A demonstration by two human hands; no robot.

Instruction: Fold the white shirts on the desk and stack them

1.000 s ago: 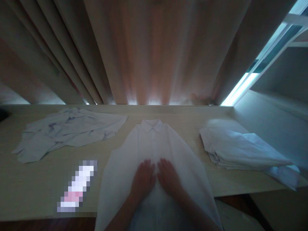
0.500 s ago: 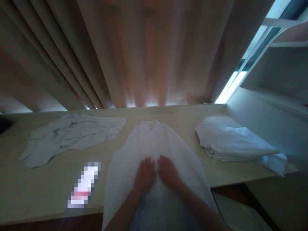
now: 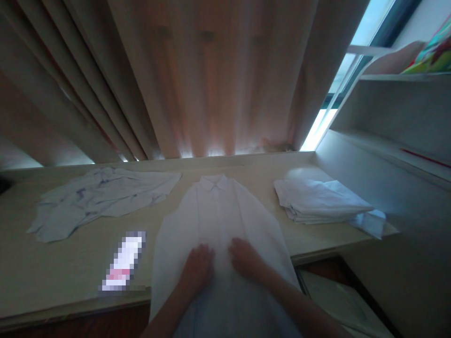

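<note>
Two bare hands rest flat, palms down and fingers extended, on a white collared button-front shirt (image 3: 218, 211) spread face up on a pale wood-grain tabletop (image 3: 52, 267). The left hand (image 3: 197, 268) lies on the lower left of the shirt front; the right hand (image 3: 244, 258) lies just beside it, on the right of the placket, the two hands close but apart. Neither hand grips any cloth. The shirt sits at the middle of the tabletop, collar toward the far edge, sides folded inward along the body, and its hem hanging over the near edge toward the person.

To the far left, well apart from the shirt, lies a crumpled pale blue shirt (image 3: 102, 197), unfolded and creased. To the right, near the far right corner, stands a stack of folded white garments (image 3: 317, 202), with one loose end trailing toward the table's right edge. Near left of the spread shirt, a small blurred white and pink object (image 3: 123, 260) lies on the tabletop; its identity cannot be told.

Behind the table hang long beige pleated curtains (image 3: 211, 80). At right, a white shelving unit (image 3: 394, 117) adjoins the table. Lighting is dim.
</note>
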